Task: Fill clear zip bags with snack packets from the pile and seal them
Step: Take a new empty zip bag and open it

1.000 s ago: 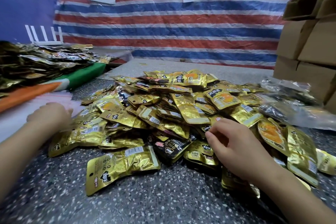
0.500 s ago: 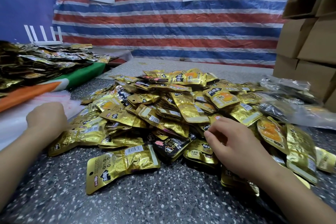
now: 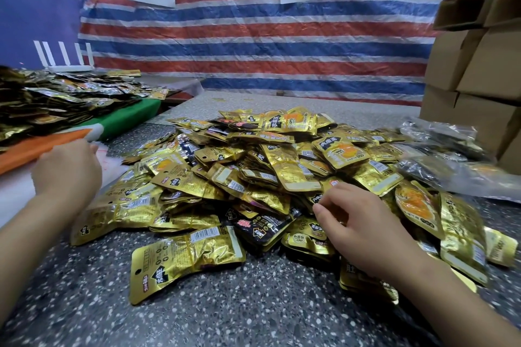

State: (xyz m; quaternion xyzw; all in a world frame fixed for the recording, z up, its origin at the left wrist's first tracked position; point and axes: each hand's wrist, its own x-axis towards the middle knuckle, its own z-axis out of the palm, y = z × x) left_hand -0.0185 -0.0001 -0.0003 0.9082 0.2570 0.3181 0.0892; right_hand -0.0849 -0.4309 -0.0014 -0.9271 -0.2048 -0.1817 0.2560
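Cardboard boxes (image 3: 476, 93) beside packet pile (image 3: 267, 172)

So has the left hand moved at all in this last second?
Yes, a little. The left hand has shifted left and away from the person, from the edge of the packet pile toward the orange strip, which stays put.
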